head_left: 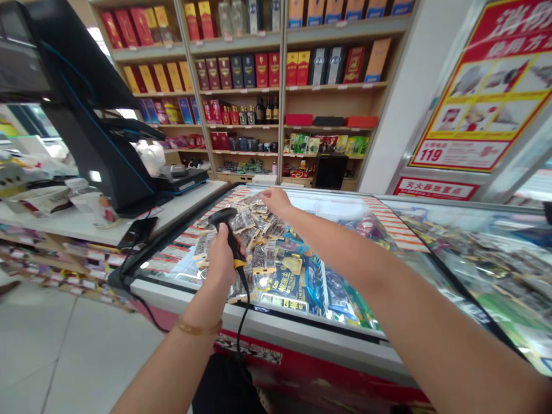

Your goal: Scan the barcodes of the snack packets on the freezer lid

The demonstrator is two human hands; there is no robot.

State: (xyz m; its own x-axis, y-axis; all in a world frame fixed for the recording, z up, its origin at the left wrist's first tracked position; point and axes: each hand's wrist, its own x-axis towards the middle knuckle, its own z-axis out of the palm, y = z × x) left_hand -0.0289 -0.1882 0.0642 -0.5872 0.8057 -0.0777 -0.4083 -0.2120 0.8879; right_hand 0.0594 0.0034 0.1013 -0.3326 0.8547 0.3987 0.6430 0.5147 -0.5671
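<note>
My left hand (222, 256) is wrapped round the handle of a black barcode scanner (233, 244) with a yellow band, its cable hanging down past the front of the freezer. Small clear packets (259, 230) with dark contents lie in a heap on the glass top. At the far side of this heap is my right hand (276, 201), its fingers drawn together. Whatever they may pinch is too small to make out. Blue and yellow bags (293, 276) show beside the packets, under the glass.
A black checkout terminal (99, 132) stands on the white counter (185, 198) to the left, near a phone (140, 231) with a cable. Shelves (241, 92) of boxes and bottles line the back wall. A second freezer (474, 253) adjoins on the right.
</note>
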